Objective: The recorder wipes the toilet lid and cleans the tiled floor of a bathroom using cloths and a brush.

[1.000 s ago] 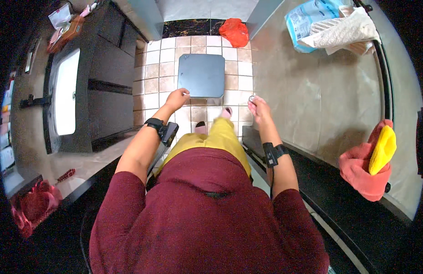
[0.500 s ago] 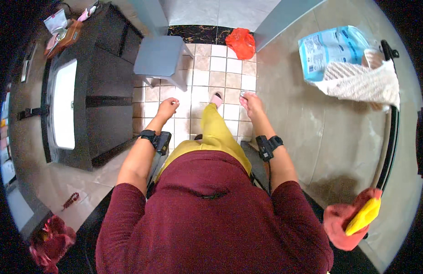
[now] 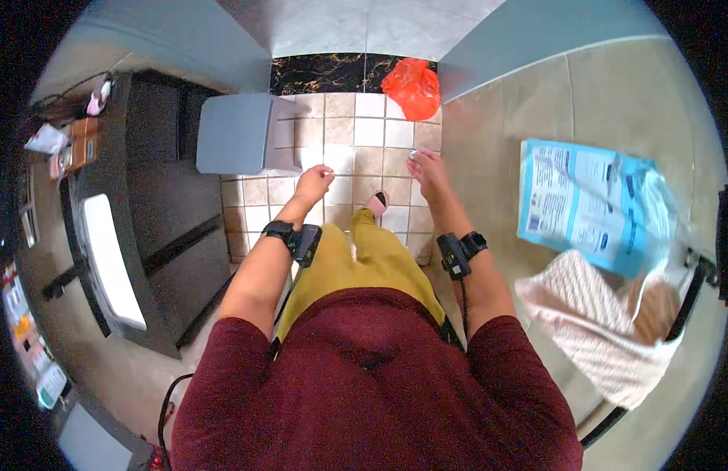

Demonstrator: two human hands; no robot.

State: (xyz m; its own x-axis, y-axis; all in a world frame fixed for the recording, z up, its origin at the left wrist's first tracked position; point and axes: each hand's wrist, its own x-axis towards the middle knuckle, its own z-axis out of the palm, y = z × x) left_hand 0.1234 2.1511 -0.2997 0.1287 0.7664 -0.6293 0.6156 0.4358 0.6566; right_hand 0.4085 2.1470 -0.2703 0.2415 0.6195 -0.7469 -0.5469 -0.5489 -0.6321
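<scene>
Both my hands are held out ahead of me over the tiled floor, apart from each other. My left hand (image 3: 314,185) is closed with its fingers curled in. A tiny pale bit shows at its fingertips, too small to name. Fingers of my right hand (image 3: 432,176) pinch a small shiny, silvery thing (image 3: 413,155) whose kind I cannot make out. Neither hand touches the stool or the wall. Nearest to the left hand is the grey stool (image 3: 234,135). Beyond the right hand lies a crumpled orange-red plastic bag (image 3: 412,88).
On the left runs a dark cabinet (image 3: 199,228) with a white basin (image 3: 113,259). At the right wall hang a blue-and-white plastic package (image 3: 580,200) and a cream ribbed towel (image 3: 592,330) by a black rail (image 3: 690,302). A black stone sill (image 3: 317,74) crosses the floor ahead.
I have moved forward: the package, towel and basin sit lower in view, and the red cloth with a yellow piece has left it. Both hands stay closed.
</scene>
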